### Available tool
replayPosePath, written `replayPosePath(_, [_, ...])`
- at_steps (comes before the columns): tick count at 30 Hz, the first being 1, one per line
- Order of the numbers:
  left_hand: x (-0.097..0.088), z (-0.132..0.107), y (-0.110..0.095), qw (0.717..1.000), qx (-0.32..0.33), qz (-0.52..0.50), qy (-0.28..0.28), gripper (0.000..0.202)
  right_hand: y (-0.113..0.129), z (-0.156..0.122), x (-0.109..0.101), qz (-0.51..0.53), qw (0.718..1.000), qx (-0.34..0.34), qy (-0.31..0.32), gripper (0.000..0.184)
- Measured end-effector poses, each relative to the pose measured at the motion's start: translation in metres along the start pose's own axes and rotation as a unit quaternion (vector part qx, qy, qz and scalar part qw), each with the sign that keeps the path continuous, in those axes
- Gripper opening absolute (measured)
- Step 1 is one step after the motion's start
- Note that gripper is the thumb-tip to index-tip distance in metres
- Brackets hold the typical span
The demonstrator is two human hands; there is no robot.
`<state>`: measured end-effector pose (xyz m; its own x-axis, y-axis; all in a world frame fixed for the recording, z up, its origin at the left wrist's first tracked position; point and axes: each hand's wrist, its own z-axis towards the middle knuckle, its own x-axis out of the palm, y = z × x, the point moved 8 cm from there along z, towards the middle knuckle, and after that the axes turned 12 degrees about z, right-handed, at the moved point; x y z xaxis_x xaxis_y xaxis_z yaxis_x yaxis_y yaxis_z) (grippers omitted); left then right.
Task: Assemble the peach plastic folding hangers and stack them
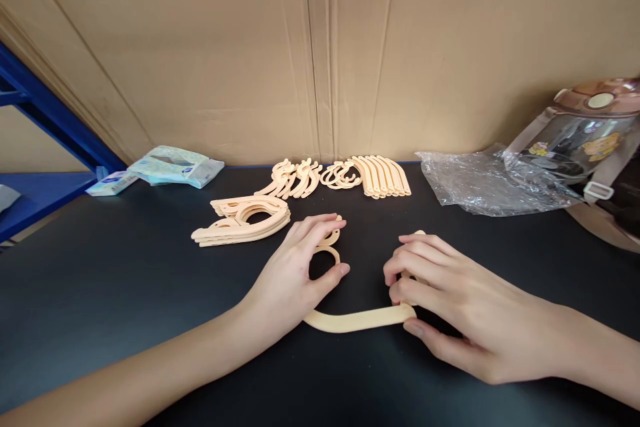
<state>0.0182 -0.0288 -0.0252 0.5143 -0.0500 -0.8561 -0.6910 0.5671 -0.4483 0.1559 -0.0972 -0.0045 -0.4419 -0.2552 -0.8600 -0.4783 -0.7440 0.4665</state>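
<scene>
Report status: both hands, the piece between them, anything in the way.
Left hand around cream ringed part, grip partly hidden. Right hand at curved strip's right end. Hanger stack beyond left hand, outside the gap between hands.

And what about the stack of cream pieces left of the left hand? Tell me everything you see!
The stack looks like smooth, cream plastic pieces, at least three layers deep along the near edge. It lies flat on the black table, neatly lined up. It has a big rounded opening near its right end and two arms pointing left. The left hand is close on its right; I can't tell whether they touch.
</scene>
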Motion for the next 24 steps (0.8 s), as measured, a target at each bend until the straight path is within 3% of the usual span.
replayPosePath(5, [0.001,0.0,0.002,0.999,-0.016,0.037,0.021,0.03,-0.009,0.0,-0.008,-0.039,0.999,0.016,-0.019,0.015])
replayPosePath(9, [0.002,0.0,-0.001,0.996,-0.006,0.071,0.046,0.021,-0.029,-0.006,-0.013,-0.093,0.994,0.057,-0.03,0.023])
replayPosePath(15, [0.001,-0.003,-0.005,0.992,0.036,0.11,0.047,0.039,-0.058,-0.019,-0.027,-0.188,0.975,0.102,-0.068,0.028])
replayPosePath(20, [0.001,-0.005,-0.008,0.988,0.077,0.125,0.046,0.051,-0.064,-0.024,-0.034,-0.282,0.946,0.141,-0.075,0.028])
replayPosePath(24, [0.002,-0.004,-0.01,0.984,0.078,0.15,0.053,0.052,-0.064,-0.026,-0.031,-0.314,0.937,0.135,-0.067,0.032])
